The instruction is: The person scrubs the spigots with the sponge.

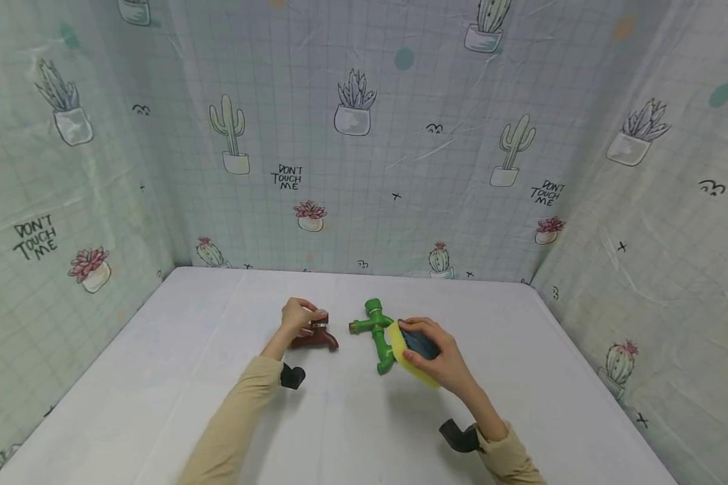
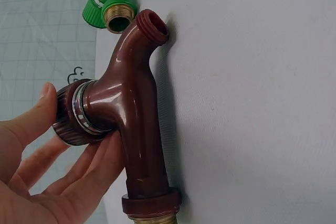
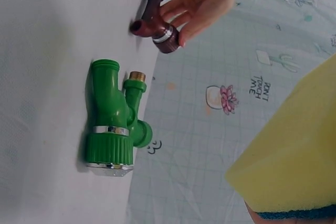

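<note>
My left hand [image 1: 296, 315] grips the ribbed knob of a dark brown tap [image 2: 137, 124], thumb on one side and fingers on the other. The tap lies on the white table, its threaded spout pointing up in the left wrist view and a brass thread at its other end. In my right hand [image 1: 447, 360] is a yellow sponge [image 3: 299, 145] with a dark blue scouring side, pinched between thumb and fingers. Just left of the sponge lies a green tap [image 3: 111, 103] with a ribbed knob and a brass thread; the sponge overlaps its knob side in the head view.
The white table [image 1: 352, 424] meets a cactus-print cloth [image 1: 388, 162] at the back and sides. Black wrist-camera mounts show at the left wrist [image 1: 292, 376] and right wrist [image 1: 459, 436].
</note>
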`<state>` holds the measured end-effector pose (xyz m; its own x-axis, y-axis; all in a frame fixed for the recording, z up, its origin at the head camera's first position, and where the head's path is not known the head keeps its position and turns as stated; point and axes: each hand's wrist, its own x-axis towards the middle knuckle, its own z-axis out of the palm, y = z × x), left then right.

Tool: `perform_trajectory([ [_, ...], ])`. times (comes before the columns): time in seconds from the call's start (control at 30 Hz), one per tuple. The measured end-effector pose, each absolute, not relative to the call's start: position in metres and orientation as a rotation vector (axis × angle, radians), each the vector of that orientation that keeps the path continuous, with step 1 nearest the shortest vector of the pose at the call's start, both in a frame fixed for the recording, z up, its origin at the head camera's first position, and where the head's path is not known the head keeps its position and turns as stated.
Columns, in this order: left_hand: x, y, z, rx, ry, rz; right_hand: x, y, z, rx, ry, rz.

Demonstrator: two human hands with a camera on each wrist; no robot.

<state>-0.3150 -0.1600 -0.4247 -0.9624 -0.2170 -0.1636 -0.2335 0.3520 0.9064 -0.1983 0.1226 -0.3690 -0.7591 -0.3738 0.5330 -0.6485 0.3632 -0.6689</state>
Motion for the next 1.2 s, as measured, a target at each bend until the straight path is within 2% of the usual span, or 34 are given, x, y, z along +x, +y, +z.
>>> perform_trajectory([
  [0.17, -0.320, -0.155, -0.428, -0.402, 2.592, 1.677, -0.198, 0.122, -0.370, 0.905, -2.337, 1.352],
  [0.4, -0.349, -0.166, -0.464, -0.286, 2.632, 1.571, -0.199, 0.124, -0.370, 0.877, -2.359, 1.338],
  [0.5, -0.342, -0.165, -0.459, -0.290, 2.632, 1.552, -0.200, 0.125, -0.371, 0.868, -2.372, 1.341],
  [0.53, -0.332, -0.160, -0.447, -0.332, 2.628, 1.512, -0.200, 0.125, -0.371, 0.866, -2.375, 1.340],
  [0.67, -0.316, -0.157, -0.432, -0.261, 2.660, 1.510, -0.199, 0.128, -0.371, 0.858, -2.378, 1.327],
  [0.9, -0.309, -0.155, -0.421, -0.168, 2.632, 1.567, -0.199, 0.138, -0.371, 0.828, -2.386, 1.287],
  [1.03, -0.304, -0.149, -0.415, -0.008, 2.721, 1.531, -0.199, 0.147, -0.373, 0.804, -2.402, 1.234],
  [1.2, -0.295, -0.131, -0.417, 0.374, 2.934, 1.395, -0.207, 0.163, -0.391, 0.766, -2.420, 1.185],
])
